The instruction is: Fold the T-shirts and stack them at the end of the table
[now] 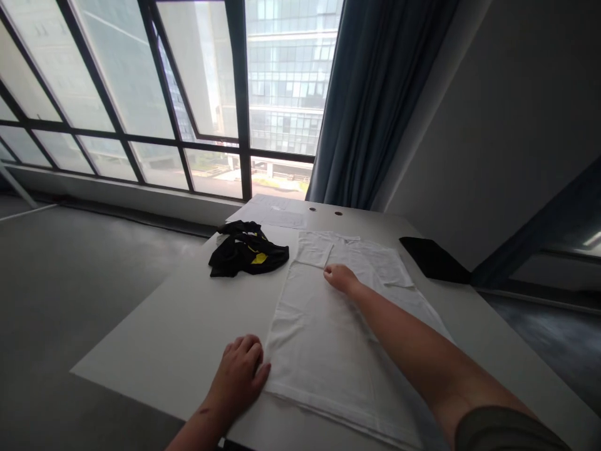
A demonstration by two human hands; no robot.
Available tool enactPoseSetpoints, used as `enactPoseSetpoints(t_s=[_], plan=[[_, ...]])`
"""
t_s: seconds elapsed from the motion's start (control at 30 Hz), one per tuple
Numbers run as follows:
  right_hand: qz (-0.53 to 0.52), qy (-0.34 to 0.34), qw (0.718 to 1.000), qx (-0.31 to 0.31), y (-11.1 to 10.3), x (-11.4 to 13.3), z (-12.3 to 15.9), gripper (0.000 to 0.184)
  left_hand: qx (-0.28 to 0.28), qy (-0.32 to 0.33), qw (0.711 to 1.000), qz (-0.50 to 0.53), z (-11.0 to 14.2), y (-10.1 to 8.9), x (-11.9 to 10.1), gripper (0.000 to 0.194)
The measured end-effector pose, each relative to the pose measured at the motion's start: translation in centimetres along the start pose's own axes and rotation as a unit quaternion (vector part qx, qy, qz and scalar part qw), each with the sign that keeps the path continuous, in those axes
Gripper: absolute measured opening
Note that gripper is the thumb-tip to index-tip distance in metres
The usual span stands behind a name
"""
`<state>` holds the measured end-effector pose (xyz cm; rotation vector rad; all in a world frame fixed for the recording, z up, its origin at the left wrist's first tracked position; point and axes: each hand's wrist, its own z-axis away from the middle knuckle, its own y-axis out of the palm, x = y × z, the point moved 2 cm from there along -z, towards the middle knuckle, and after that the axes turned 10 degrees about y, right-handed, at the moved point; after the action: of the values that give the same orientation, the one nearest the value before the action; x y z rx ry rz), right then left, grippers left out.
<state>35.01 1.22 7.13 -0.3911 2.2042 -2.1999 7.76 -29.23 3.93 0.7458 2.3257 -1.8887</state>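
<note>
A white T-shirt (323, 332) lies spread flat on the white table (188, 326), its sides folded in. My right hand (340, 277) reaches far over it, fingers curled and pressed on the cloth near the upper part of the shirt. My left hand (241, 369) rests at the shirt's near left edge, fingers together and bent, touching the hem; whether it pinches the cloth I cannot see. A crumpled black garment with yellow marks (246, 250) lies to the left of the shirt, apart from both hands.
A flat black object (434, 258) lies at the table's right edge. More pale folded cloth (277, 213) sits at the far end, near two small holes in the tabletop. Behind are a large window, a blue curtain (370, 100) and a grey wall. Grey floor lies left.
</note>
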Motion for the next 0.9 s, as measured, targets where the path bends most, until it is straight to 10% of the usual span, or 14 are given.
enactPoseSetpoints(t_s=[0.4, 0.9], plan=[[0.04, -0.02, 0.998, 0.036, 4.0, 5.3, -18.2, 0.046, -0.032, 0.062, 0.997, 0.038, -0.3, -0.1, 0.0, 0.008], [0.019, 0.03, 0.999, 0.019, 7.3, 7.6, -24.4, 0.044, 0.005, 0.006, 0.995, 0.095, 0.6, 0.8, 0.8, 0.015]])
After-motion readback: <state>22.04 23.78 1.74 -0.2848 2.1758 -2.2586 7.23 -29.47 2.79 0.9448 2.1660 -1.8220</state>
